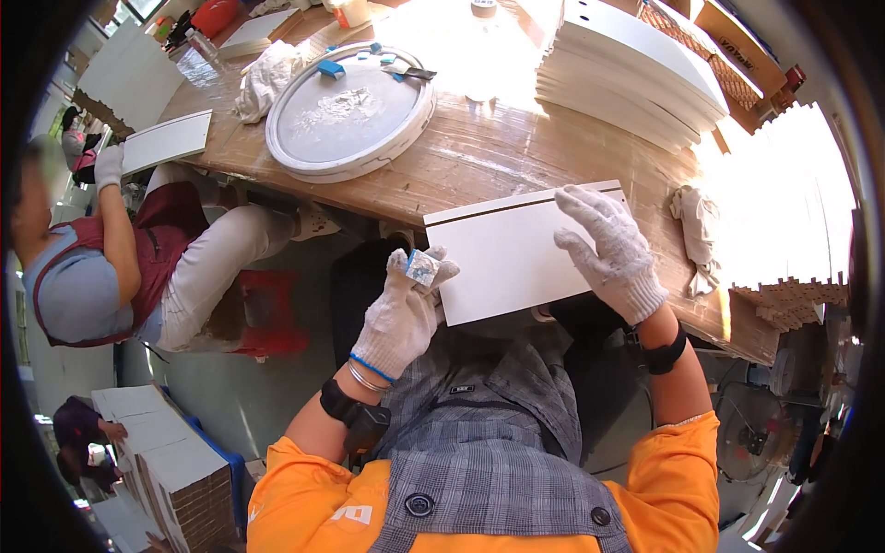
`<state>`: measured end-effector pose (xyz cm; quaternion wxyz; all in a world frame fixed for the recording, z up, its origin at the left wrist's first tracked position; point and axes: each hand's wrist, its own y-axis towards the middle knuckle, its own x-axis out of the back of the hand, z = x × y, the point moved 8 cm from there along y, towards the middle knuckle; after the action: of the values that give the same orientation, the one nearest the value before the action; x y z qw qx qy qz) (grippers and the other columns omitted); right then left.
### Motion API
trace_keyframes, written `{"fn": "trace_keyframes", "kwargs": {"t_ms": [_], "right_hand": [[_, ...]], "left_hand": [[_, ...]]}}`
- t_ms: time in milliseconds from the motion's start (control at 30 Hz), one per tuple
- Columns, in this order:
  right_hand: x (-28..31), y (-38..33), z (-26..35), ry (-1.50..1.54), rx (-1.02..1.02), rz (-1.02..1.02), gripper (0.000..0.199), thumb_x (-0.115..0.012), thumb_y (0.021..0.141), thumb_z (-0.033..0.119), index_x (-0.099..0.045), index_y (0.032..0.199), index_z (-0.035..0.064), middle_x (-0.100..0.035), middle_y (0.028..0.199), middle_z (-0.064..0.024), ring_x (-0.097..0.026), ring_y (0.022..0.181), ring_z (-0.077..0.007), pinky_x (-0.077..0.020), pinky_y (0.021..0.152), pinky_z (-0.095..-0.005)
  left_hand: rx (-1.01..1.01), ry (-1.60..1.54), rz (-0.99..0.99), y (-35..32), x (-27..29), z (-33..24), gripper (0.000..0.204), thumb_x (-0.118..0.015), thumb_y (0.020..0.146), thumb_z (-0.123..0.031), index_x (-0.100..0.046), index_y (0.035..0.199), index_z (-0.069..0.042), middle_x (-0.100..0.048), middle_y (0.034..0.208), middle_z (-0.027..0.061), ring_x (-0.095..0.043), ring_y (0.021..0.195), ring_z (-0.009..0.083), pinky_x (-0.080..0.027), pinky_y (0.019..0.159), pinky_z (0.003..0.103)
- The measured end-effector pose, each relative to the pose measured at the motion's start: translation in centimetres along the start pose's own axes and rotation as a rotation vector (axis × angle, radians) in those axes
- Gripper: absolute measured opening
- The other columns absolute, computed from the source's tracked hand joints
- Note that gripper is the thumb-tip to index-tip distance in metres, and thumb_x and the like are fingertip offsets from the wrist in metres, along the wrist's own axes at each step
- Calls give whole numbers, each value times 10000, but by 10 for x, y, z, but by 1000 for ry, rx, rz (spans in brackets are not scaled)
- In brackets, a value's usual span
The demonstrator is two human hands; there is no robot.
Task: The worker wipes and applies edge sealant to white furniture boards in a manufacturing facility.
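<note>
A flat white panel [516,253] with a dark groove along its far edge was found lying partly on the wooden workbench [479,161], its near portion overhanging the bench edge toward the person's lap. The right hand [608,253], in a white knit glove, was laid flat on the panel's right end with fingers spread; it was judged to be pressing the panel down so that the overhanging part would not tip or slide. The left hand [406,309], also gloved, was closed around a small grey-blue block [422,267], apparently an abrasive pad, held at the panel's left edge. The overhang appeared to leave that edge free to be reached from the side.

Further along the bench, a round white tray [350,111] was noted, with small blue pieces and scraps at its far rim. A crumpled white cloth [267,78] lay touching its left side. A stack of similar white panels [636,78] stood at the right rear of the bench, within reach, and a second rag [698,230] lay just right of the held panel.

A co-worker [120,258] was seated at the left, with one gloved hand on another white panel [166,140] resting on the bench corner. More stacked panels [171,475] stood on the floor at lower left.
</note>
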<state>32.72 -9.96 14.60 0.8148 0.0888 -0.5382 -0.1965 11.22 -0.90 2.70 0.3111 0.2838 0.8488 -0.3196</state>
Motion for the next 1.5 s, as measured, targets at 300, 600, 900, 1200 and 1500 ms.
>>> {"fn": "trace_keyframes", "kwargs": {"t_ms": [300, 600, 900, 1200, 1500], "right_hand": [[-107, 14, 79, 987, -195, 336, 444, -555, 907, 114, -497, 1346, 107, -591, 1237, -132, -560, 1143, -254, -417, 1002, -330], [-111, 10, 85, 1173, -538, 505, 310, -608, 882, 124, -569, 1167, 7, -619, 1114, -85, -574, 1035, -148, -440, 951, -302], [-55, -29, 10, 1058, -599, 201, 403, -579, 842, 82, -517, 1233, 8, -598, 1120, -73, -556, 950, -129, -465, 862, -274], [3, -83, -44, 1137, -668, -85, 491, -462, 866, 110, -444, 1340, -18, -590, 986, -105, -577, 861, -176, -484, 799, -288], [33, -98, -69, 1108, -738, -239, 428, -534, 895, 176, -478, 1281, -1, -552, 846, -44, -504, 733, -83, -433, 662, -206]], "left_hand": [[70, -20, 93, 2, 7, 10, 586, -402, 954, -557, -491, 1273, -74, -600, 1168, 95, -545, 1111, 256, -378, 1022, 431], [78, 57, 102, -1, -5, 2, 405, -384, 1006, -389, -465, 1277, -99, -556, 1233, 111, -526, 1151, 243, -385, 1028, 435], [-153, 103, 92, -12, -4, -10, 575, -523, 969, -223, -257, 1479, -201, -435, 1399, 85, -449, 1264, 260, -386, 1035, 466], [-245, 305, -110, -9, -2, -7, 780, -483, 953, -39, 38, 1510, -204, -159, 1534, 171, -476, 1232, 251, -472, 967, 385], [235, 112, -18, 16, 1, 40, 341, -520, 968, -270, -515, 1207, -27, -609, 1098, 117, -638, 960, 247, -562, 749, 404]]}}
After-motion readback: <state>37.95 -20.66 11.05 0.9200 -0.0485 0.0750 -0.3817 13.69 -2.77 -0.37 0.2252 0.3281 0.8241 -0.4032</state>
